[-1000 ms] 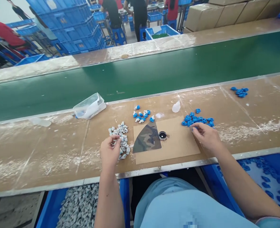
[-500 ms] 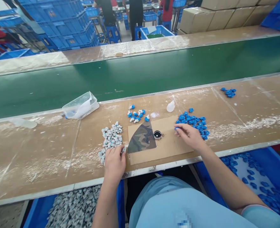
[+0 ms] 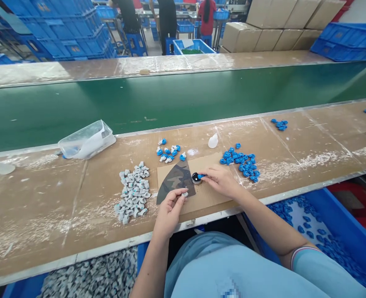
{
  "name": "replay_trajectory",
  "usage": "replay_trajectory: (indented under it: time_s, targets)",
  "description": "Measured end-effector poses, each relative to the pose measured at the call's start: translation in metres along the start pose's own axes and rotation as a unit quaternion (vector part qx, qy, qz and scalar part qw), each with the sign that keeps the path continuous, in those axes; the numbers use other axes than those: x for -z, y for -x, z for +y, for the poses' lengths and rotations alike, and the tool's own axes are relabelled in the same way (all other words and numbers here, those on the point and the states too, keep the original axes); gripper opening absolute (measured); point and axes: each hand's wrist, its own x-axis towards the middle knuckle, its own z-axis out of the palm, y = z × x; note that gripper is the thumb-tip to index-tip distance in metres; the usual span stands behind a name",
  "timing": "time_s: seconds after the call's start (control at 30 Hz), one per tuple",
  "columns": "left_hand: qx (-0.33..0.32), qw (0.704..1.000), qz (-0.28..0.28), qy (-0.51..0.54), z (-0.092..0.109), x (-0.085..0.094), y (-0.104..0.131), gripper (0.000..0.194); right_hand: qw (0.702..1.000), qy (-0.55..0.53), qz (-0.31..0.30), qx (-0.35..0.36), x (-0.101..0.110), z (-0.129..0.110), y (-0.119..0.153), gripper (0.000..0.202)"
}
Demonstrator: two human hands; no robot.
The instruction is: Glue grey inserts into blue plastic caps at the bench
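My left hand [image 3: 171, 210] pinches a small grey-white piece [image 3: 184, 194] above the lower edge of the camouflage sheet [image 3: 176, 181]. Between the fingers of my right hand [image 3: 218, 180] is a small blue piece [image 3: 201, 176], at the rim of a round dish of dark liquid [image 3: 196, 178]. Sheet and dish lie on a cardboard piece [image 3: 214, 198]. Grey-white pieces [image 3: 135, 192] are heaped to the left, blue pieces [image 3: 248, 165] to the right. Behind the sheet sit several joined blue and white pieces [image 3: 167, 154].
A clear plastic box [image 3: 88, 140] and a small white bottle [image 3: 213, 141] stand near the green belt [image 3: 170, 99]. Below the table edge are a bin of grey pieces [image 3: 90, 275] and a blue bin [image 3: 341, 223]. People stand beyond the belt.
My left hand has moved right from the grey heap with a grey-white piece. My right hand has moved left from the blue heap to the dish with a blue piece. The view has shifted right.
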Motion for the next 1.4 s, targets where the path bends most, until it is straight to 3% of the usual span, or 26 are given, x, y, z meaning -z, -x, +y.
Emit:
replay_trajectory:
  time_s: [0.33, 0.57, 0.87, 1.07, 1.3, 1.4]
  targets:
    - [-0.016, 0.998, 0.028, 0.057, -0.008, -0.016, -0.008, 0.03, 0.998, -0.037, 0.029, -0.029, 0.003, -0.001, 0.004, 0.02]
    - [-0.026, 0.995, 0.041, 0.084, -0.006, -0.026, -0.008, 0.037, 0.99, -0.138, 0.012, -0.02, -0.002, -0.023, 0.01, 0.018]
    - [-0.052, 0.998, -0.028, -0.004, 0.006, -0.018, -0.005, 0.029, 0.987, -0.156, -0.016, 0.041, -0.004, -0.019, 0.011, 0.017]
    - [-0.049, 0.998, 0.009, 0.05, 0.007, -0.022, -0.006, 0.024, 0.985, -0.169, 0.036, 0.009, -0.013, -0.022, 0.017, 0.018]
    - [-0.032, 0.998, 0.012, 0.049, 0.005, -0.029, -0.008, 0.026, 0.99, -0.142, 0.018, 0.009, -0.01, -0.02, 0.02, 0.019]
    - [-0.046, 0.998, 0.013, 0.032, 0.011, -0.023, -0.014, 0.028, 0.992, -0.122, 0.028, 0.015, -0.006, -0.014, 0.021, 0.021]
